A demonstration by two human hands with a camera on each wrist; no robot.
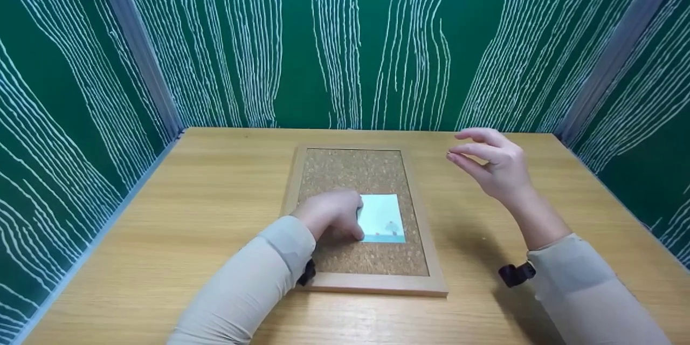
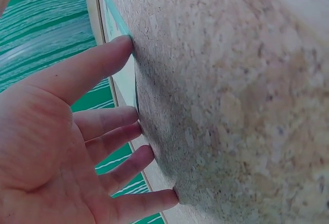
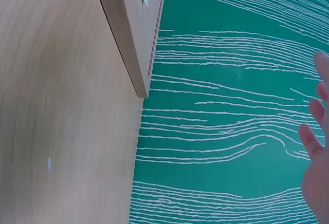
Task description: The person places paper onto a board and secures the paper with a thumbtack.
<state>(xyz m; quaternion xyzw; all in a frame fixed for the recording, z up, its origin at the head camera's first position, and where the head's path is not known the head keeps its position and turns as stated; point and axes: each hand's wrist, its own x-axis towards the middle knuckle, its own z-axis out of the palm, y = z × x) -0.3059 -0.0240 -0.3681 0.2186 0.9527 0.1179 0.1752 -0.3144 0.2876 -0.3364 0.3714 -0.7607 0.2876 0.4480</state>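
A pale sheet of paper (image 1: 380, 218) with a blue-green strip along its lower edge lies on a framed cork board (image 1: 356, 172). My left hand (image 1: 334, 213) reaches over the board to the sheet's left side. Its thumb tip presses the lower left corner, the index fingertip lies at the same edge, and the other fingertips (image 2: 146, 157) touch the cork. Raised above the table right of the board is my right hand (image 1: 493, 164). Its thumb and a fingertip come close together around a tiny pale spot; I cannot tell whether something is pinched there.
The board's wooden frame (image 1: 377, 283) forms a low rim on the wooden table (image 1: 215, 183). Green panels (image 1: 366, 54) with white wavy lines stand behind the table and at both sides. A small black device (image 1: 516, 274) sits at the right wrist.
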